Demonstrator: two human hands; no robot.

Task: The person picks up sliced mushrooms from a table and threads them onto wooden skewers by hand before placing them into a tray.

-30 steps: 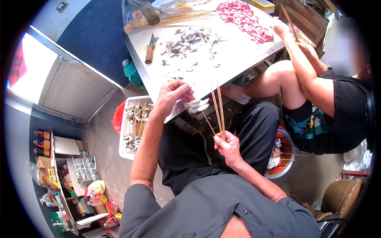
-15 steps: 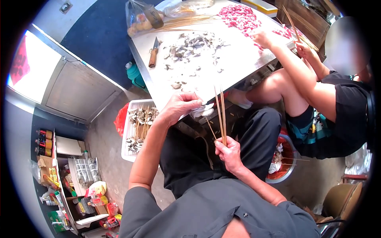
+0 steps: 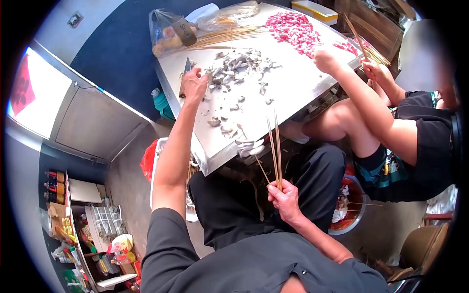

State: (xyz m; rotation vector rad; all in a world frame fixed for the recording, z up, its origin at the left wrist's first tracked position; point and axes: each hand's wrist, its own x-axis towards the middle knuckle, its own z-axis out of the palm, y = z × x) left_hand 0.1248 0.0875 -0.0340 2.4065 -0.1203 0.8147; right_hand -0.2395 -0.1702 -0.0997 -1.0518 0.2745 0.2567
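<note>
My left hand (image 3: pixel 195 84) reaches over the white table (image 3: pixel 215 154), its fingers apart at the left edge of a pile of grey-white sliced pieces (image 3: pixel 237 66). It lies beside a knife (image 3: pixel 183 80) and partly hides it. Over my lap, my right hand (image 3: pixel 285 199) is closed around the lower ends of several thin wooden skewers (image 3: pixel 277 151). One of them, a skewer tilted left (image 3: pixel 262 169), carries white pieces (image 3: pixel 250 147) near its upper end, by the table's front edge.
Pink-red pieces (image 3: pixel 293 30) lie at the table's far right, near a co-worker's hand (image 3: pixel 326 59). Loose skewers (image 3: pixel 224 35) and a plastic bag (image 3: pixel 168 34) are at the back. A white tray (image 3: pixel 155 168) sits below my left arm, a basin (image 3: pixel 360 207) right of my legs.
My left hand has left the pieces on the skewer and moved up and left across the table to the knife and pile. My right hand still holds the skewers, slightly lower in view.
</note>
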